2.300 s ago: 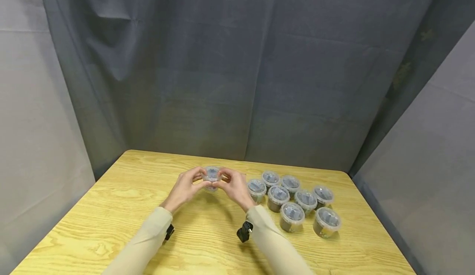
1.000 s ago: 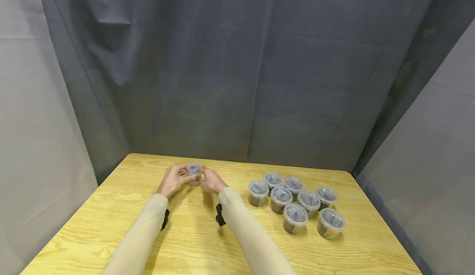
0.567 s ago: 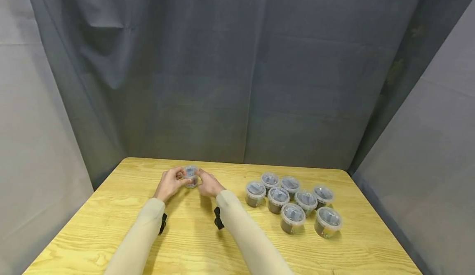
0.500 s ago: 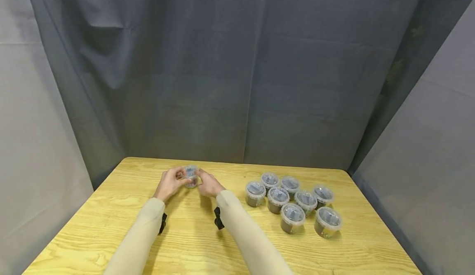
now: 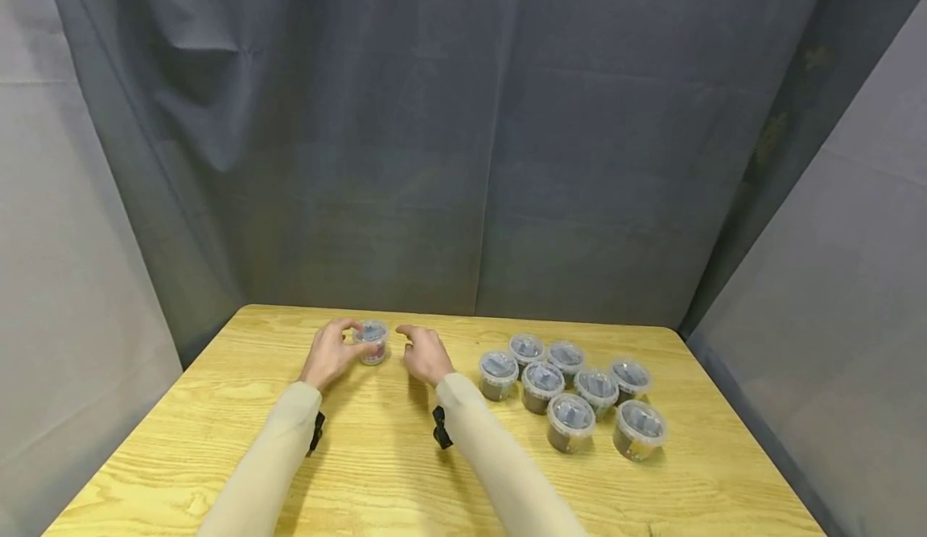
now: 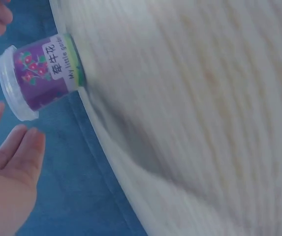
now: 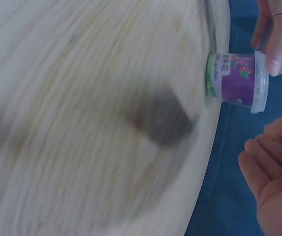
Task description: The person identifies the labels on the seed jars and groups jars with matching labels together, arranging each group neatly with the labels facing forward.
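Observation:
A lidded plastic cup (image 5: 372,332) stands upright near the table's far edge. Its purple label, with red flowers and "My little garden", shows on the cup (image 6: 42,71) in the left wrist view. My left hand (image 5: 331,356) spreads thumb and index finger at the lid's left side. In the right wrist view that left hand (image 7: 280,34) has fingertips right at the rim of the cup (image 7: 236,81). My right hand (image 5: 425,355) is apart from the cup on its right side. Loosely bent fingers of this right hand (image 7: 273,182) hold nothing.
Several similar lidded cups (image 5: 570,412) with dark contents stand grouped on the right of the wooden table (image 5: 362,472). A dark grey curtain (image 5: 376,134) hangs behind it, with light panels (image 5: 80,239) at both sides.
The cup moved left, from being held up between both hands to standing on the table. Since half a second ago, my right hand has drawn right, off the cup, and my left fingers have spread.

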Demonstrator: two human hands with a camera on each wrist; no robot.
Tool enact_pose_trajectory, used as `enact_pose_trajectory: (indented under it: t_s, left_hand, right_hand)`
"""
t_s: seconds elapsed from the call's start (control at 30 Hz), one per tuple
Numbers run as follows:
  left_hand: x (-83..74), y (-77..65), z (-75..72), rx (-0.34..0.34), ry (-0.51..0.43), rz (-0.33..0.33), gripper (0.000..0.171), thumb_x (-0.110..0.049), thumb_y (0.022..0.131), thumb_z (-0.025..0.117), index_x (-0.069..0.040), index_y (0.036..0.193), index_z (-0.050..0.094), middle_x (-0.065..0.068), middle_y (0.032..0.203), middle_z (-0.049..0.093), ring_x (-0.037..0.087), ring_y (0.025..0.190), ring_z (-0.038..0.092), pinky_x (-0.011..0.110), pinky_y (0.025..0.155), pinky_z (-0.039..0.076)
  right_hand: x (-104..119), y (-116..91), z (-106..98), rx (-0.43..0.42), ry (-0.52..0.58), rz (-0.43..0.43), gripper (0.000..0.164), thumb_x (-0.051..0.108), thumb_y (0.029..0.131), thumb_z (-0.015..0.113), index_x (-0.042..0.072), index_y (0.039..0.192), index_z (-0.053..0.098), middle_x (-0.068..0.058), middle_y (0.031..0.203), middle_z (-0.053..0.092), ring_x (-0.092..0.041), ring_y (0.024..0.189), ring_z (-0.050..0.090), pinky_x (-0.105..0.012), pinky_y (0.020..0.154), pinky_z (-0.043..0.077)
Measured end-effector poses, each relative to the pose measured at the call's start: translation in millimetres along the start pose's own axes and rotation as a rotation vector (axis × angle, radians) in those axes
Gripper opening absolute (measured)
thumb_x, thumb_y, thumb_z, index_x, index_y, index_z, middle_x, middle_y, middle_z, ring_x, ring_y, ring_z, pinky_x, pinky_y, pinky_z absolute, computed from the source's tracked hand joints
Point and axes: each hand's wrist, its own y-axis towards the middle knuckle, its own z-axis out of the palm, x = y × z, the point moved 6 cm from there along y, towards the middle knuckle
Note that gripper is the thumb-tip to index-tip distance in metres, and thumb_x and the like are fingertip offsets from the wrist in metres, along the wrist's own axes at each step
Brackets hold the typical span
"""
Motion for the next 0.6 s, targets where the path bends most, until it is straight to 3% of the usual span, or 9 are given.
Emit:
enact_pose_trajectory:
  t_s: [0.23,0.37,0.53,0.6]
  left_hand:
    - [-17.5,-1.1,2.8,-0.055,0.013,0.018,0.04,-0.022,0.09,0.072,-0.003,0.124,0.062,0.02,0.135,0.057,0.042,0.129,0.048,0.059,0.108,0.039]
    - [-29.6,-4.2,10.0,-0.062,0.029,0.033,0.035,-0.019,0.093,0.068,-0.006,0.124,0.063,0.018,0.134,0.057,0.039,0.125,0.052,0.056,0.104,0.045]
    - [-46.6,-6.7,22.8,-0.07,0.057,0.103,0.033,-0.021,0.093,0.068,-0.007,0.123,0.065,0.016,0.126,0.063,0.037,0.112,0.061,0.051,0.091,0.054]
    - [-52.5,-8.0,29.5,-0.063,0.054,0.117,0.033,-0.021,0.093,0.069,-0.008,0.123,0.065,0.015,0.126,0.064,0.036,0.114,0.06,0.05,0.093,0.053]
  right_hand:
    - [-14,-12,-9,-0.065,-0.127,0.008,0.03,0.003,0.094,0.058,0.01,0.122,0.069,-0.008,0.124,0.068,-0.027,0.112,0.065,-0.042,0.091,0.057]
    - [-17,-21,-18,-0.066,-0.139,0.0,0.029,0.003,0.094,0.059,0.007,0.121,0.069,-0.01,0.123,0.069,-0.029,0.11,0.066,-0.043,0.089,0.057]
    - [-20,-30,-32,-0.056,-0.114,0.007,0.028,0.003,0.095,0.059,0.005,0.121,0.068,-0.012,0.124,0.068,-0.029,0.107,0.067,-0.042,0.085,0.058]
    - [-23,-34,-37,-0.054,-0.114,0.014,0.027,0.003,0.095,0.059,0.005,0.121,0.068,-0.013,0.124,0.067,-0.03,0.107,0.067,-0.042,0.084,0.058]
